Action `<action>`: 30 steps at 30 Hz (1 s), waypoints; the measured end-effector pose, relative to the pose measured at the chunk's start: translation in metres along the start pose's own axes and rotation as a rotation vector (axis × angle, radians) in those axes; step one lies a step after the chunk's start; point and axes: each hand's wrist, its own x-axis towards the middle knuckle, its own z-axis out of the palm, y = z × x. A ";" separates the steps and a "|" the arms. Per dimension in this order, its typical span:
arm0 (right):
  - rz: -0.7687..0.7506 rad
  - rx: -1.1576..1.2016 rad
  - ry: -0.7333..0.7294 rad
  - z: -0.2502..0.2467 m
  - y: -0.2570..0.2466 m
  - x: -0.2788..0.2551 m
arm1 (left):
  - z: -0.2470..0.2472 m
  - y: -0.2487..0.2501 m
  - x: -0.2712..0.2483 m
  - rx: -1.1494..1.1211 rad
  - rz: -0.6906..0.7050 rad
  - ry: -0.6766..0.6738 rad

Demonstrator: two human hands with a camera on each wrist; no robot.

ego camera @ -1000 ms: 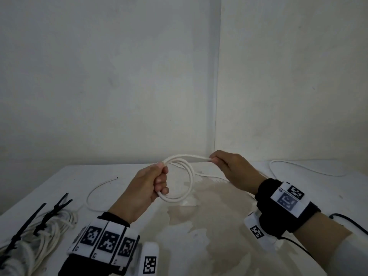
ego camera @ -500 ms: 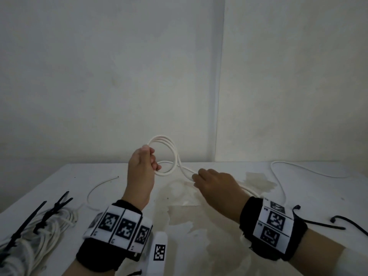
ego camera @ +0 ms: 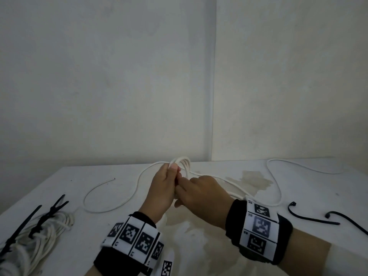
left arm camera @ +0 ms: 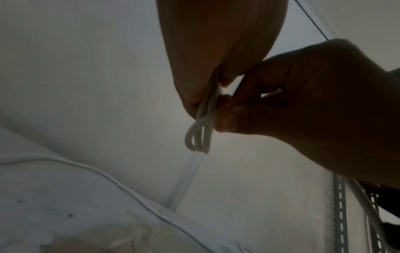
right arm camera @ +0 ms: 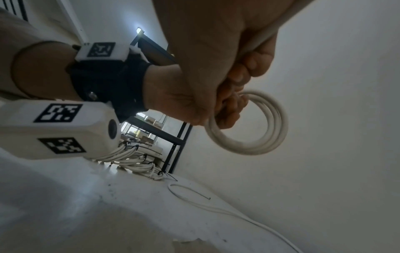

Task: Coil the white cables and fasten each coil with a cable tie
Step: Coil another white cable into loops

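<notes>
Above the table (ego camera: 199,246), left hand (ego camera: 162,189) grips springy cable coil (right arm camera: 249,123); right hand (ego camera: 205,193) pinches strand beside it. Hold crossings.

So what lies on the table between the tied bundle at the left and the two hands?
In the head view, a loose loop of white cable lies between bundle and hands.

From my left wrist camera I see my left hand (left arm camera: 216,56) and right hand (left arm camera: 314,109) meeting, both pinching the thin white round cable's coil (left arm camera: 200,135); loose cable (left arm camera: 121,186) trails across the white tabletop (left arm camera: 54,205).
</notes>
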 end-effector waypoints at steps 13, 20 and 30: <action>0.238 0.647 -0.216 -0.014 0.044 -0.001 | -0.008 0.000 -0.015 -0.055 -0.208 -0.434; 0.429 0.811 -0.077 -0.010 0.056 -0.007 | -0.014 0.007 -0.017 -0.182 -0.238 -0.414; 0.547 1.029 -0.035 -0.007 0.047 -0.005 | -0.007 0.014 -0.020 -0.265 -0.153 -0.331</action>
